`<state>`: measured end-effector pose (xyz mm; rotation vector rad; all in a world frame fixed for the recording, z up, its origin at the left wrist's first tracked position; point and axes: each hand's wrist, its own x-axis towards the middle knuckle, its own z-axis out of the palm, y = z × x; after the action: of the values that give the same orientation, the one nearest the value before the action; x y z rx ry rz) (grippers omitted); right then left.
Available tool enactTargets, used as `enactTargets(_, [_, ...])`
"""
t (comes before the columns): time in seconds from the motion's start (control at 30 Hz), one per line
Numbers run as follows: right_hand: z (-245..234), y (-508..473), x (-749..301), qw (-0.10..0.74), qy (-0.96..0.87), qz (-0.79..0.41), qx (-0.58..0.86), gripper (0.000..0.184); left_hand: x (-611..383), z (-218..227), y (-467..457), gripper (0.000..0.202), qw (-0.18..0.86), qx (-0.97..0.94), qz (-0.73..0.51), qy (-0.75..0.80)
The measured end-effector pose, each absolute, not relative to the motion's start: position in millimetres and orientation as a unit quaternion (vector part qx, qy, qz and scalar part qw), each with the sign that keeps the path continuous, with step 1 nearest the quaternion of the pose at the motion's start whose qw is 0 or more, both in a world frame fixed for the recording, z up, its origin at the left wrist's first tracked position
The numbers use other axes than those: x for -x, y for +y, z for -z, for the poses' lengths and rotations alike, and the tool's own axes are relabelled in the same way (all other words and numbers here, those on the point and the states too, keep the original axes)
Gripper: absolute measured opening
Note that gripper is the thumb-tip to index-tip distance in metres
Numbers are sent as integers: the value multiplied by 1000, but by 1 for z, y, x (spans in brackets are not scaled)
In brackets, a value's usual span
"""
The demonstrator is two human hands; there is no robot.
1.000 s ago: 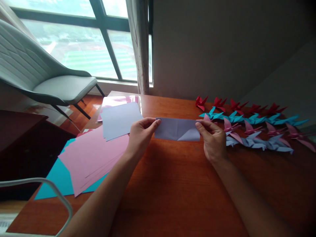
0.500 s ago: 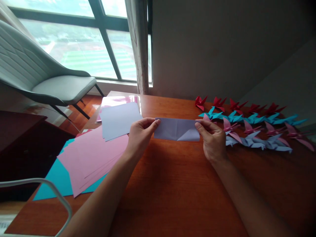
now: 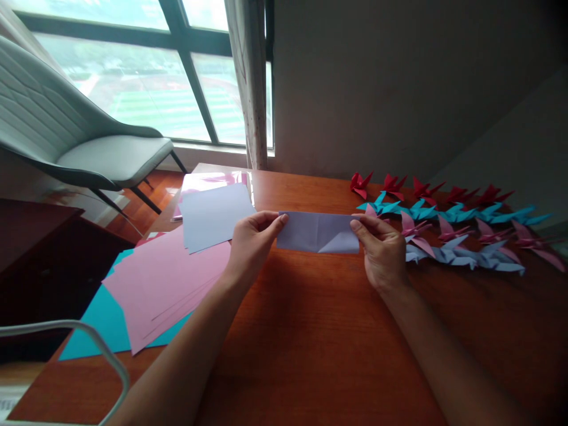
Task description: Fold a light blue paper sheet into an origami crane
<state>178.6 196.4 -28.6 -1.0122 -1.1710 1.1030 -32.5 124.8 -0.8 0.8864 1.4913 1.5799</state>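
A pale lavender sheet of folded paper (image 3: 302, 232) is held up above the wooden table, long side across. My left hand (image 3: 255, 239) pinches its upper left corner between thumb and fingers. At the upper right corner my right hand (image 3: 384, 251) grips it the same way. A vertical crease runs down the paper's middle, and a lighter triangular area shows at its lower right. Just left of my left hand lie pale lavender sheets (image 3: 215, 216). Behind and right of my right hand are pale folded paper cranes (image 3: 461, 254), partly hidden by it.
Pink sheets (image 3: 168, 284) overlap blue sheets (image 3: 93, 331) on the table's left. Rows of red cranes (image 3: 423, 189), blue cranes (image 3: 457, 212) and pink cranes (image 3: 448, 229) stand at the right. A pale chair (image 3: 115, 157) is by the window; a white curved bar (image 3: 100, 343) is at lower left.
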Motion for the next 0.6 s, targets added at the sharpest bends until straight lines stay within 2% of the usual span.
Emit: enactTargets(0.6, [27,198,-177,570,-392,-586,421,24,33,1,125,28,386,-354,-621,583])
